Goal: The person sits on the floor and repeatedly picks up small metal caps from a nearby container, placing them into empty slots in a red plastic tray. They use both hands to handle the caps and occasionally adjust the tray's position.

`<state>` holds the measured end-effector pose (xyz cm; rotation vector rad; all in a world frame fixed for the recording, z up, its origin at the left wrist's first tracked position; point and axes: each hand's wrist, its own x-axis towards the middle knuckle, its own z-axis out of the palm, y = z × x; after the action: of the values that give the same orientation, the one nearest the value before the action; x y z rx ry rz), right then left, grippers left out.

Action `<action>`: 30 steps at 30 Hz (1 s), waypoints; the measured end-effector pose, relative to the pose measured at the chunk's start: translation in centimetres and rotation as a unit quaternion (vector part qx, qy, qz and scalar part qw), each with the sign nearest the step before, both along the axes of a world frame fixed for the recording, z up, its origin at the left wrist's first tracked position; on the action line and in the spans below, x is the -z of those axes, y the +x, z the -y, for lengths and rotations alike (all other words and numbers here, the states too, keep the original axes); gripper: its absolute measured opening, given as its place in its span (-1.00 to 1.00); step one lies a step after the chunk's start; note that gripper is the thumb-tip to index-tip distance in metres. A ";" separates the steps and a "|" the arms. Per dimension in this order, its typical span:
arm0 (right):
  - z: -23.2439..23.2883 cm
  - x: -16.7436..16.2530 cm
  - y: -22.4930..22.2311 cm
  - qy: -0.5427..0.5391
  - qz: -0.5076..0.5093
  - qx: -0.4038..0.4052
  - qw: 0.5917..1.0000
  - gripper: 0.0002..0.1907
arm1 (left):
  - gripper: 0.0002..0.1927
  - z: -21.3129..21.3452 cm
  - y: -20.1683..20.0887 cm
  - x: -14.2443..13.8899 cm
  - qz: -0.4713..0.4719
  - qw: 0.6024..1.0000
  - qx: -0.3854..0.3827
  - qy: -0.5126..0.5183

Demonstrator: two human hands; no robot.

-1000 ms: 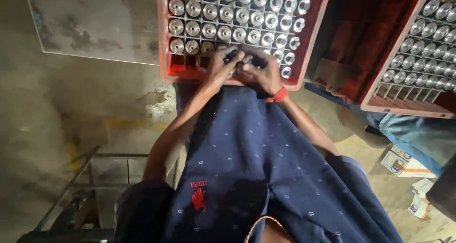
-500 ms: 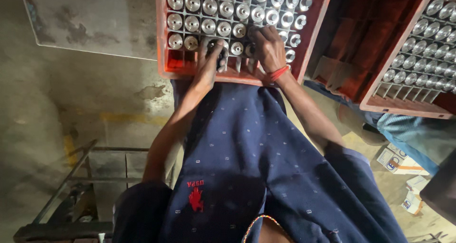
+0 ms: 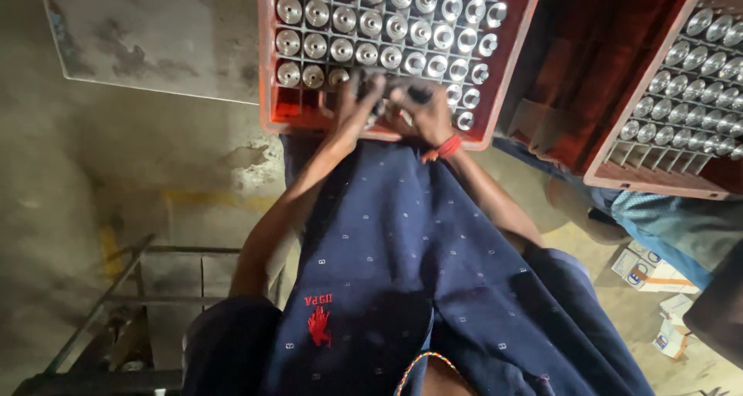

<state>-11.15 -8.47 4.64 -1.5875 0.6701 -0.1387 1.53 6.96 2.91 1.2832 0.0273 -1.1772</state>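
Note:
A red plastic crate (image 3: pixel 268 63) with a grid of cells holds several shiny round metal parts (image 3: pixel 371 23). Both my hands meet at its near edge, over the front row. My left hand (image 3: pixel 352 106) reaches its fingers in among the front cells; whether it grips a part is hidden. My right hand (image 3: pixel 426 116), with a red thread (image 3: pixel 448 146) at the wrist, is curled around a small dark piece (image 3: pixel 419 94). My dark blue dotted shirt (image 3: pixel 418 272) fills the lower middle of the view.
A second red crate (image 3: pixel 658 181) of similar metal parts stands at the right. Between the two crates is a dark red gap. A grey metal sheet (image 3: pixel 155 32) lies at upper left, a metal frame (image 3: pixel 116 295) at lower left. Small cartons (image 3: pixel 642 272) and blue cloth (image 3: pixel 673 222) sit at lower right.
Half a second ago my hands were spread apart inside the crate's front rows. They have drawn back together at the near edge, the right one now curled on the dark piece.

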 end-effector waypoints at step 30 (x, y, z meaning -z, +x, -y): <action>-0.1 -1.8 2.5 0.068 -0.040 0.018 0.997 -0.68 | -0.63 1.1 0.3 -0.6 -0.039 0.992 -0.017 -0.120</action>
<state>-8.68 -8.40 6.39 -1.4567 0.7546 -0.0545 1.79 5.86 3.56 1.0227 -0.0351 -1.1636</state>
